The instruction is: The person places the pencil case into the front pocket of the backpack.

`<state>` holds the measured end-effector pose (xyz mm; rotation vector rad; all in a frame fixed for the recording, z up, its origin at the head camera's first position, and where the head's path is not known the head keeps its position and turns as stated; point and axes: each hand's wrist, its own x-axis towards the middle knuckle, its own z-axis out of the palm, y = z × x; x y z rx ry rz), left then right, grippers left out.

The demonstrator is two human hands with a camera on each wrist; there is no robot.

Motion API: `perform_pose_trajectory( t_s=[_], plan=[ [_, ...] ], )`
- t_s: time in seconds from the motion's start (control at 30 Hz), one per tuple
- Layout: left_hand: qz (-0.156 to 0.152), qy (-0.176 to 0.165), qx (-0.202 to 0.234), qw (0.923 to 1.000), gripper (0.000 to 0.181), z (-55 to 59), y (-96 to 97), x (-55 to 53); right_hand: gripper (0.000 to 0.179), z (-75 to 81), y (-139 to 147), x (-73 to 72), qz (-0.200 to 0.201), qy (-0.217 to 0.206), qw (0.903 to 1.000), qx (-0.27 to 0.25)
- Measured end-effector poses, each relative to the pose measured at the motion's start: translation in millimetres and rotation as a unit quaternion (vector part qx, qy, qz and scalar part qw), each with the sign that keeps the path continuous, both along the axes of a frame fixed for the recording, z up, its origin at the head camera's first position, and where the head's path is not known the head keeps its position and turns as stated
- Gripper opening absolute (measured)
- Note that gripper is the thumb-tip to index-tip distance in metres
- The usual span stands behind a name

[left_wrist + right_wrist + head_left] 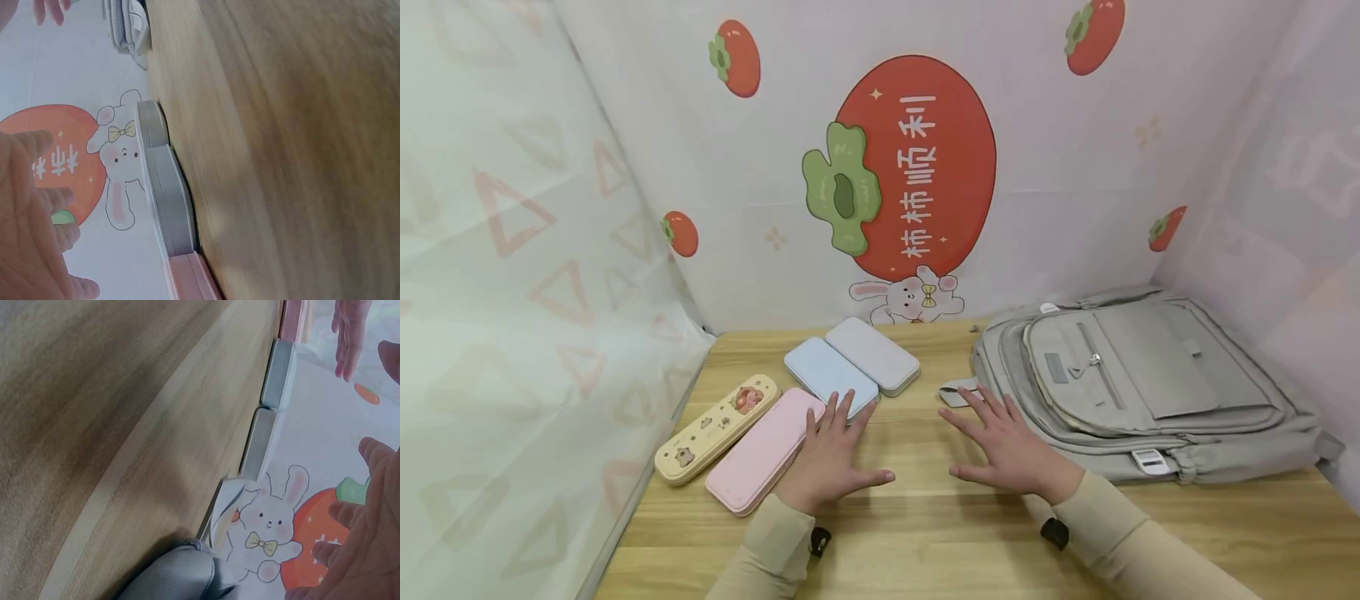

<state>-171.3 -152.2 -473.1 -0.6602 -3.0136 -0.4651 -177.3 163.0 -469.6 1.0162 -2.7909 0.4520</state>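
Both hands hover above the wooden table with fingers spread and nothing in them. The left hand [829, 457] is beside a flat pink case [763, 450], its fingertips overlapping the near end of a light blue case [827, 373] in the head view. In the left wrist view, the left palm and fingers [28, 219] are raised off the tabletop. The right hand [1011, 450] is at the left side of a grey backpack [1172, 358], near its pale tag [958, 392]. The right wrist view shows the right hand [369, 531] likewise raised, fingers apart.
A yellow case [718, 429] with cartoon pictures lies left of the pink one. Behind the light blue case is a pale grey-white case [874, 354]. The backpack lies flat, front pocket up, on the right. Printed cloth walls [1045, 250] enclose the table [910, 542].
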Motion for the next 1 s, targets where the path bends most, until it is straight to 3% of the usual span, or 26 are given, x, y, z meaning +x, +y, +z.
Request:
perform_pose_trajectory(
  t_s=[0.57,0.83,1.0],
  plan=[
    [0.018,0.010,0.040,0.9990,0.101,2.0,-17.2,-5.4,0.071,3.4,16.6,-5.6,-0.022,-0.023,0.9995,-0.008],
    [0.045,0.042,0.045,0.9971,0.089,1.1,-31.1,-6.2,0.072,12.8,26.0,-13.0,-0.037,-0.020,0.9987,-0.030],
    [0.053,0.063,0.058,0.9949,0.083,0.0,-41.8,-7.7,0.073,14.3,31.2,-14.6,-0.059,-0.043,0.9967,-0.036]
  ],
)
